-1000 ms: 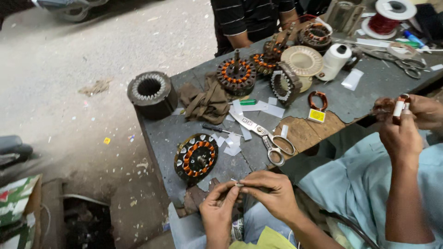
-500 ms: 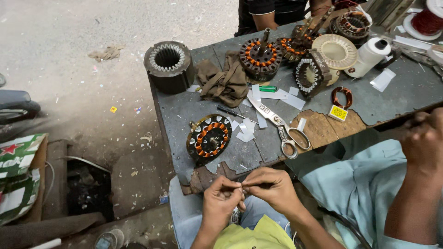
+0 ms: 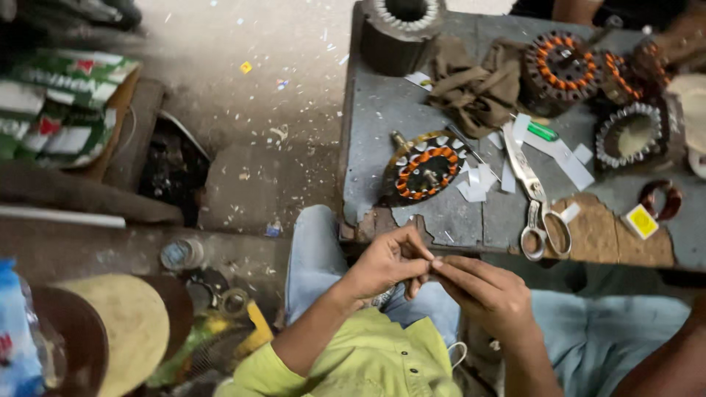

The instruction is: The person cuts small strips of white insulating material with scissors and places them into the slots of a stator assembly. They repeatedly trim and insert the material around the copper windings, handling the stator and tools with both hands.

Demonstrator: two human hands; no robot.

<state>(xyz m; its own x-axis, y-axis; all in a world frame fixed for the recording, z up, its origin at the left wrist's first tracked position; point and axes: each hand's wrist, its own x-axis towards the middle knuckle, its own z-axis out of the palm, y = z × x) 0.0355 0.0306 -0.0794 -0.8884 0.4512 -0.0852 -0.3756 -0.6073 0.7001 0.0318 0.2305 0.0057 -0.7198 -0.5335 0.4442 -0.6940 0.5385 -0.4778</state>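
We hold both hands close together in front of our lap, fingertips meeting. Our left hand point(image 3: 382, 263) comes in from the lower left, wrist bent slightly, its thumb and first fingers pinched towards the other hand. Our right hand point(image 3: 485, 292) lies palm down with the back upward, fingers stretched left until their tips touch those of the left. The left forearm is bare up to a yellow-green sleeve point(image 3: 346, 360); the right forearm runs down out of view.
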